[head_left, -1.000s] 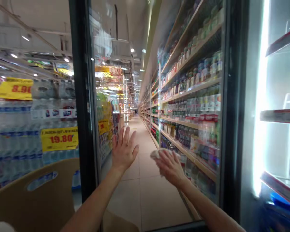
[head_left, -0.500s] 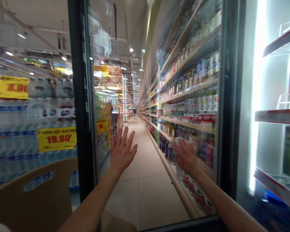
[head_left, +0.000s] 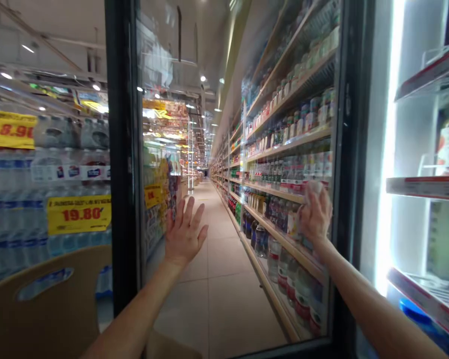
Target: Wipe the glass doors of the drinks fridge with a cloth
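Far left there's a wall of bottled water packs [head_left: 15,209], with two yellow price signs stuck up front: the lower one [head_left: 78,214] says 19.80, and the upper one [head_left: 11,130] has its last digit too smudgy to swear by. Below those is a tan panel [head_left: 33,319] with an oval slot cut in it, kinda like a chair back, but I can't tell for sure.

Next comes the black upright [head_left: 121,149] of a door frame, then the glass pane [head_left: 172,35]. The left hand [head_left: 183,234] is up at the pane's left side, palm to the glass, fingers spread, nothing in it. Behind it you can see a tiled aisle floor [head_left: 209,304] running way back.

Right of that, shelves [head_left: 273,149] packed with bottles and cans show in the glass. The right hand [head_left: 316,214], well apart from the left one, is in front of them near the pane's right edge. It's got hold of a pale cloth [head_left: 315,187], bunched up at the fingers and pretty blurry.

Then another black upright [head_left: 351,149], a bright light strip [head_left: 389,149], and cooler racks [head_left: 426,187] with a blue-topped item [head_left: 415,310] at the bottom.
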